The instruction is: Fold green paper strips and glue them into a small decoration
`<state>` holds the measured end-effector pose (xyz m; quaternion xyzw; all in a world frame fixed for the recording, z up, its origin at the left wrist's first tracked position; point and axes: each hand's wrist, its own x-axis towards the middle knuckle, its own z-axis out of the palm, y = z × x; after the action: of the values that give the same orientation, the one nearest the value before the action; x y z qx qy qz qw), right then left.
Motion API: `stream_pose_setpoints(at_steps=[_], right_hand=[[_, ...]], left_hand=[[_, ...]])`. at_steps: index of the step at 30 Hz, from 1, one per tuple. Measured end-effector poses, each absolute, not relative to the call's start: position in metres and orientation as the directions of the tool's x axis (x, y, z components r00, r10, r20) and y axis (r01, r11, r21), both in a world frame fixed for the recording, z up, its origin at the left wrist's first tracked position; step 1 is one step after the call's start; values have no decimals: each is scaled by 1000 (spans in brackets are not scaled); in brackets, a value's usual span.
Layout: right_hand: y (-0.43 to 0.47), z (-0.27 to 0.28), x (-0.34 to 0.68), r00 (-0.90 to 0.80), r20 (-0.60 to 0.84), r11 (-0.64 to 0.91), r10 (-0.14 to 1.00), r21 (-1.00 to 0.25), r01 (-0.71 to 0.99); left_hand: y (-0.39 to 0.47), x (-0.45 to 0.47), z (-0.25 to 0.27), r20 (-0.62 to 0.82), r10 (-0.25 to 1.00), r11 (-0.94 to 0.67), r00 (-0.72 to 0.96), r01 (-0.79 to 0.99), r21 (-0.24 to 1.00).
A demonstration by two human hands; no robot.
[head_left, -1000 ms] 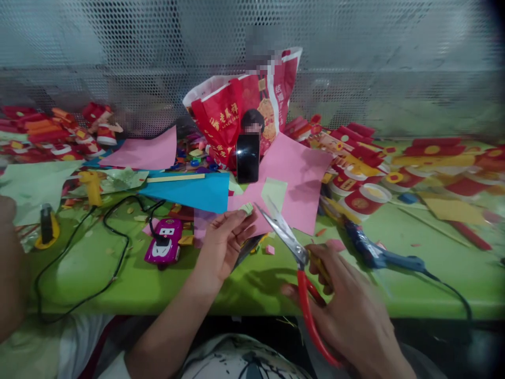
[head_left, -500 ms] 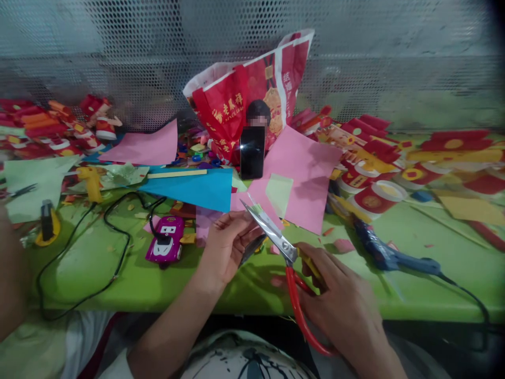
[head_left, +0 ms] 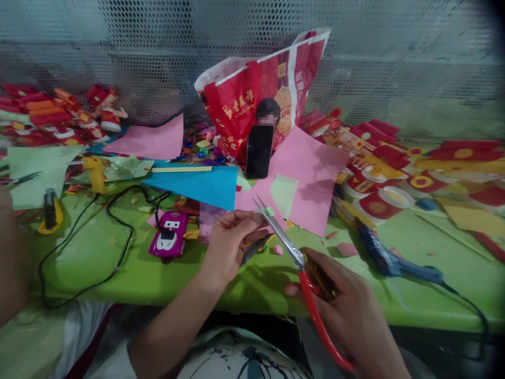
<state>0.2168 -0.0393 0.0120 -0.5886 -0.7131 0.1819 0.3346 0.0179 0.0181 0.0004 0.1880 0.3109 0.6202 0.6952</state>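
Observation:
My left hand [head_left: 231, 239] pinches a small light-green piece of paper [head_left: 269, 211] between thumb and fingers. My right hand [head_left: 353, 305] grips red-handled scissors [head_left: 291, 248], whose narrowly parted blades point up and left, meeting the green piece in view. Something yellow or gold [head_left: 324, 276] shows inside the right hand by the handles; I cannot tell what it is. A dark, blade-like thing [head_left: 255, 249] lies partly hidden beside my left fingers. Beyond the hands are pink paper [head_left: 311, 181] and a pale green sheet [head_left: 283, 193].
A phone [head_left: 259, 152] leans against a red bag [head_left: 236, 105]. To the right lies a blue glue gun [head_left: 394, 258] near red paper cups [head_left: 381, 205]. Leftward are a purple power socket [head_left: 169, 237], cords, a yellow glue gun [head_left: 94, 173] and a yellow cutter [head_left: 50, 213].
The scissors and right hand have moved slightly right and down. The blades look closer together, and the green piece shows more clearly between them. The whole view has shifted a little.

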Motion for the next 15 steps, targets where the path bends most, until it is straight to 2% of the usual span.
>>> stream_pose_setpoints(at_steps=[6, 10, 15], right_hand=[[-40, 9, 222, -42, 181, 160, 983, -709, 687], [-43, 2, 228, -38, 126, 118, 991, -734, 669], [-49, -2, 225, 60, 138, 67, 989, -763, 643]], left_hand=[[19, 19, 4, -206, 978, 164, 32, -727, 667], [19, 20, 4, -150, 988, 124, 26, -710, 693], [18, 22, 6, -117, 993, 98, 21, -703, 704]])
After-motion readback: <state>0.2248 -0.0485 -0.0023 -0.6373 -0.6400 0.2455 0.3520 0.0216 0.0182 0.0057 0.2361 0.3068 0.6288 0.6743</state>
